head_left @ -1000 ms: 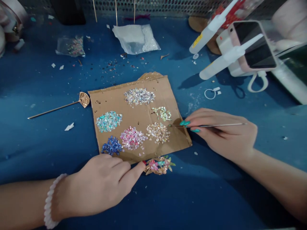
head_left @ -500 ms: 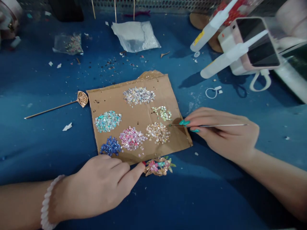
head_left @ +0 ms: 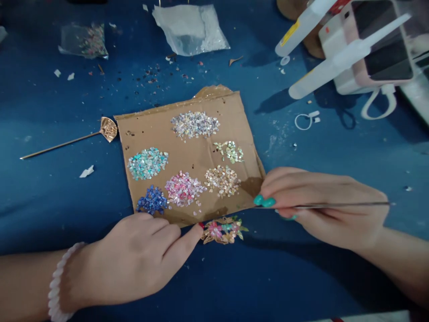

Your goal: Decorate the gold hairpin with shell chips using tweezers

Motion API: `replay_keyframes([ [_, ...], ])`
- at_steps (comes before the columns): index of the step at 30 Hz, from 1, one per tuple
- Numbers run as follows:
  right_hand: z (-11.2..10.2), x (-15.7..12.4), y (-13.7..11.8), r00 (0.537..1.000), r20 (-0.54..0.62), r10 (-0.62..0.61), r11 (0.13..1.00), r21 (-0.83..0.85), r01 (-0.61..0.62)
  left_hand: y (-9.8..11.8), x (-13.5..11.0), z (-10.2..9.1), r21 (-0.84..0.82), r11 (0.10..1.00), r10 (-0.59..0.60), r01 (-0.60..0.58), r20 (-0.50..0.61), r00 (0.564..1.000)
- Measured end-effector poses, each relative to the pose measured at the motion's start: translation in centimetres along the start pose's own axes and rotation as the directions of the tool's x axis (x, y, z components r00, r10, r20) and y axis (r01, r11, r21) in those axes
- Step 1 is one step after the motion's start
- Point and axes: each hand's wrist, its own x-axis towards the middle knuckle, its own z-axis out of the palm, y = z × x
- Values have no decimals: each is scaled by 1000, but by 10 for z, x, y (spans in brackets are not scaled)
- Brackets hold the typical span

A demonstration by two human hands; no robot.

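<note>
My right hand [head_left: 321, 205] pinches a thin metal picking tool [head_left: 348, 205], its tip side pointing left over the cardboard's lower right edge. My left hand [head_left: 134, 259] rests palm down with fingers curled; one red-nailed fingertip presses the left end of a flower ornament [head_left: 224, 230] with pink, teal and green petals in a gold-coloured frame. This lies just below the cardboard sheet [head_left: 187, 156]. On the sheet are piles of small chips: silvery [head_left: 195, 124], turquoise [head_left: 148, 163], blue [head_left: 153, 200], pink [head_left: 183, 188], beige [head_left: 222, 180] and pale green [head_left: 231, 152].
Left of the cardboard lies a gold stick with a fan-shaped head [head_left: 109, 129]. Behind are a bag of mixed chips [head_left: 85, 41] and a white-filled bag [head_left: 192, 29]. Two white nozzle bottles [head_left: 328, 69] lean at a pink-and-white device [head_left: 378, 49]. A white ring [head_left: 303, 121] lies nearby.
My right hand has moved down and to the right with the tool, from the beige chips toward the ornament. My left hand stays at the ornament. The view has shifted slightly.
</note>
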Motion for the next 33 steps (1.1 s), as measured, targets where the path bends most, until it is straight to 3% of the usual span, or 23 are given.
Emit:
replay_keyframes([
  [4, 2, 4, -7, 995, 96, 29, 995, 97, -38, -1, 3, -3, -48, 999, -1, 0, -24, 1000],
  [12, -2, 2, -3, 976, 217, 10, 994, 108, -34, -1, 5, -3, -97, 995, 3, -4, -7, 1000],
  [33, 0, 1, -6, 977, 208, 44, 998, 37, -53, -3, 5, -2, -102, 994, 33, -34, -19, 999],
])
